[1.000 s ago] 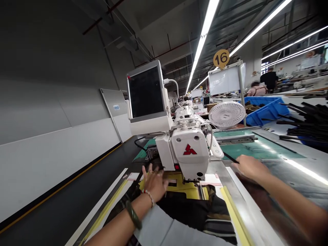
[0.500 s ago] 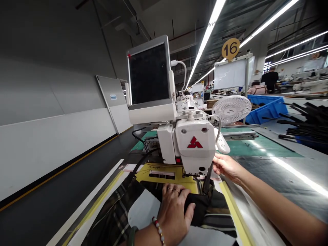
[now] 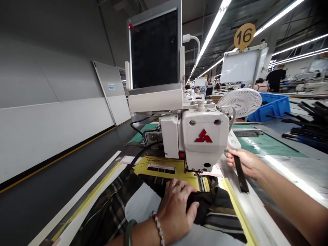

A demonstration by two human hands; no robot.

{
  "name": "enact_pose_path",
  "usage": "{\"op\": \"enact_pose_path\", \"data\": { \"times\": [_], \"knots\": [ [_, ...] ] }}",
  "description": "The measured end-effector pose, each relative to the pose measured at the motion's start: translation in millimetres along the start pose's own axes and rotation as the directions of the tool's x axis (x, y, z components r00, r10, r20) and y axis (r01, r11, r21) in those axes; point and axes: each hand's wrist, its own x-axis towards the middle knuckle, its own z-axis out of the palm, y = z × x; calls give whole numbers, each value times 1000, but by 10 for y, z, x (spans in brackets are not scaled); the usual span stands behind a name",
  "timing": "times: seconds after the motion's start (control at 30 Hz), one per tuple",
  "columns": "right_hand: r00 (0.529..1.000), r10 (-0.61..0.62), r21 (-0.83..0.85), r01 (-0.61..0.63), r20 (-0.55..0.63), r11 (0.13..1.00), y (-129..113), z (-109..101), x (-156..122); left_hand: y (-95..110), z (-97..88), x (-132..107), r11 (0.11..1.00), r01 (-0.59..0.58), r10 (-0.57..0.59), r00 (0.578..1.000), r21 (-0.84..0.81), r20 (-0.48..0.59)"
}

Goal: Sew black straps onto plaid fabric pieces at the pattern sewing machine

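- Shift of the right hand (image 3: 243,163) toward the right of the frame since the earlier picture, away from the needle, with the black strip (image 3: 239,176) carried along
- Right hand closed in a pinch on the top of the strip, lower end hanging free above the metal table edge, at right of center
- Left hand (image 3: 176,212) at bottom center, open and lying flat, fingers pressed down on a folded black cloth (image 3: 201,205)
- Plaid cloth (image 3: 107,201) spread across the lower left, running under the black cloth and onto the yellow template (image 3: 164,167)
- White sewing head (image 3: 205,136) at center, just above the template, right hand just beside it
- Dark screen (image 3: 153,49) on top of the machine, upper center
- Fan (image 3: 239,102) right of the head, in front of a blue crate (image 3: 271,109)
- Pile of black strips (image 3: 307,123) at far right, beyond a green mat (image 3: 266,145)
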Motion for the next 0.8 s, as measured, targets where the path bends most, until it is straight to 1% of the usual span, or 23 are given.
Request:
{"op": "enact_pose_path", "data": {
  "times": [0.07, 0.1, 0.17, 0.2, 0.23, 0.3, 0.37, 0.53, 0.67, 0.8],
  "knots": [
    [991, 102, 14, -104, 91, 995, -61, 60, -92, -2, 2, 3, 1000, -13, 13, 1000, -13, -5],
    [975, 154, -27, -152, 158, 988, -96, 127, -143, -4, 3, 4, 1000, -16, 16, 1000, -15, -7],
    [936, 244, -217, -191, 252, 957, -161, 303, -235, -9, 4, 5, 1000, -20, 20, 1000, -12, -9],
    [929, 264, -319, -177, 258, 931, -186, 396, -270, -10, 3, 5, 1000, -21, 21, 1000, -7, -7],
    [938, 248, -396, -139, 241, 908, -205, 480, -296, -12, 1, 5, 1000, -22, 22, 1000, -1, -3],
    [966, 173, -470, -63, 194, 881, -224, 607, -329, -14, -4, 2, 1000, -24, 24, 1000, 9, 8],
    [979, 96, -458, -4, 178, 889, -231, 674, -349, -13, -7, -3, 999, -29, 29, 999, 14, 15],
    [986, -30, -387, 93, 165, 918, -252, 725, -396, -6, -7, -19, 999, -22, 21, 1000, 32, 12],
    [994, -55, -431, 91, 94, 898, -225, 756, -403, -2, -2, -25, 999, -27, 27, 999, 40, 25],
    [997, -32, -442, 57, 64, 895, -193, 758, -391, -10, -1, -23, 998, -29, 28, 999, 57, 31]
  ]
}}
